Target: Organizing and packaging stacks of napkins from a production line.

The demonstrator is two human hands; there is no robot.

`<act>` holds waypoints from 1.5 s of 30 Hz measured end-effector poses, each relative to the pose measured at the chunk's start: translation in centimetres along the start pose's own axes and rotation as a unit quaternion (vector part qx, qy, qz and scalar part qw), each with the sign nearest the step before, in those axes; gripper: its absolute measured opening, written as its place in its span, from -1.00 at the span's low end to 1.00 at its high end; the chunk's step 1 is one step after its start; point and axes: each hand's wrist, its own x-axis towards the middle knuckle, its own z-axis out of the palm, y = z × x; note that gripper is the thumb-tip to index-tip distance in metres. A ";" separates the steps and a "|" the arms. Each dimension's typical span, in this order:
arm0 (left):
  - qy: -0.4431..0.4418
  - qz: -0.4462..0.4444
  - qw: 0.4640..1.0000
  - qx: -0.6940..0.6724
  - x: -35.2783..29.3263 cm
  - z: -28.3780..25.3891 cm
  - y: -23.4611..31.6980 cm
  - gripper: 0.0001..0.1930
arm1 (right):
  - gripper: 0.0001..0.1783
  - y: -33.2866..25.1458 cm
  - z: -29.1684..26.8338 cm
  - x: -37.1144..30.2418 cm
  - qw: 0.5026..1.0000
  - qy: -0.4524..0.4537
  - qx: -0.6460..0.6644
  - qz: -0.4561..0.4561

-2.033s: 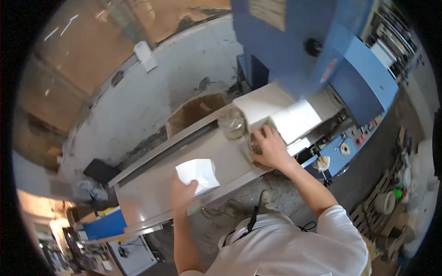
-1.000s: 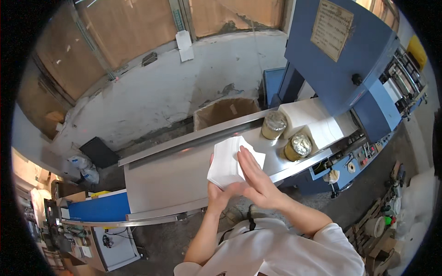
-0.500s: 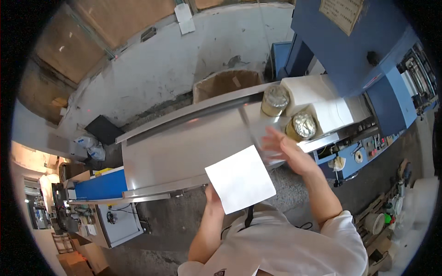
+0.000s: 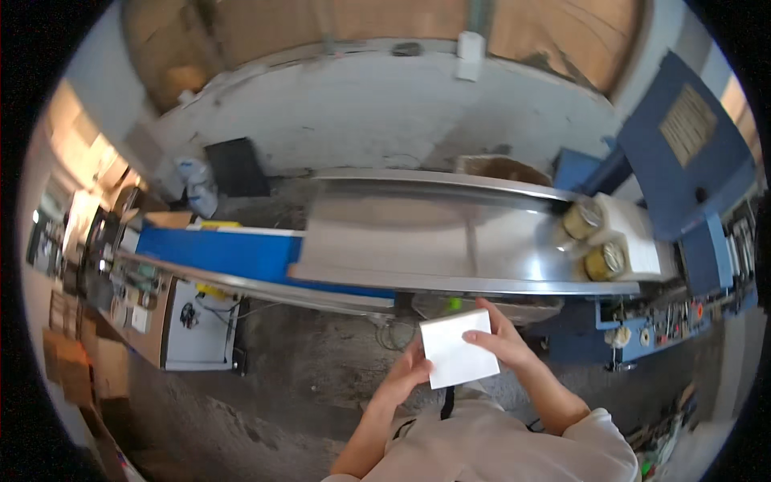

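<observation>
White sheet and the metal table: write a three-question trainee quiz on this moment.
1. True or false: both hands hold the white sheet.
2. How many round tins stand at the table's right end? A one, B two, C four.
3. Fill in: the machine right of the metal table is painted ____.

Key: 1 true: left hand and right hand both grip it. 2 B: two tins. 3 blue machine.

White sheet of paper (image 4: 459,349), plain and blank, roughly square, flat, a bit tilted. It's held up off the surfaces, just in front of the metal table's near edge.
</observation>
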 end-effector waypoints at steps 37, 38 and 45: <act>0.668 -0.120 0.706 -0.199 -41.0 -72.7 6.2 -0.68 | -0.31 2.1 116.0 70.5 0.961 -0.194 0.187 -0.057; 0.650 -0.160 0.720 -0.184 -40.3 -73.2 11.7 -0.59 | -0.31 2.3 119.0 74.1 0.963 -0.186 0.184 -0.058; 0.643 -0.198 0.697 -0.248 -41.8 -77.4 19.0 -0.44 | -0.24 4.5 142.6 84.4 0.952 -0.215 0.214 0.028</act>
